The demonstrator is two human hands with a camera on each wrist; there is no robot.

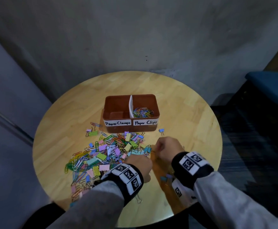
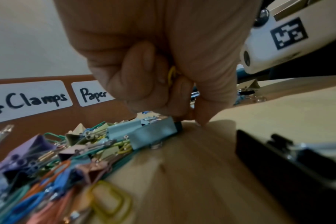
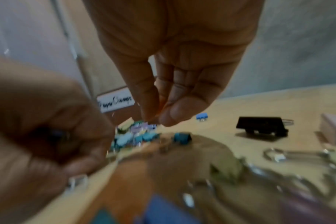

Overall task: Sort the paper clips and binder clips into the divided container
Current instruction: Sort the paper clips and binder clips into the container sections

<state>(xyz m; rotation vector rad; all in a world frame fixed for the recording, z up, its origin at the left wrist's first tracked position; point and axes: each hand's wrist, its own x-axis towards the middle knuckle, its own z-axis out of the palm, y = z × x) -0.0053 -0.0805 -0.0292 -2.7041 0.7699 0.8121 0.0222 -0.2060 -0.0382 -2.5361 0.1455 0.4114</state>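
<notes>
Down on the round counter [image 1: 176, 100]: left hand [image 1: 139, 164] curled around a yellow paper clip [image 2: 171, 75], at 6 o'clock. Right hand [image 1: 167, 148] beside it, fingertips [image 3: 173, 113] pinched together, contents too blurred to tell. Mixed clip pile [image 1: 105, 154] at 8 o'clock. Divided container [image 1: 131, 113] at 12 o'clock, paper clips [image 1: 142, 111] in right compartment.

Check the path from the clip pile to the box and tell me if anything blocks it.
Nothing visible does. The pile lies right in front of the box, bare table around it; the box is open-topped, and only its front wall must be cleared.
</notes>
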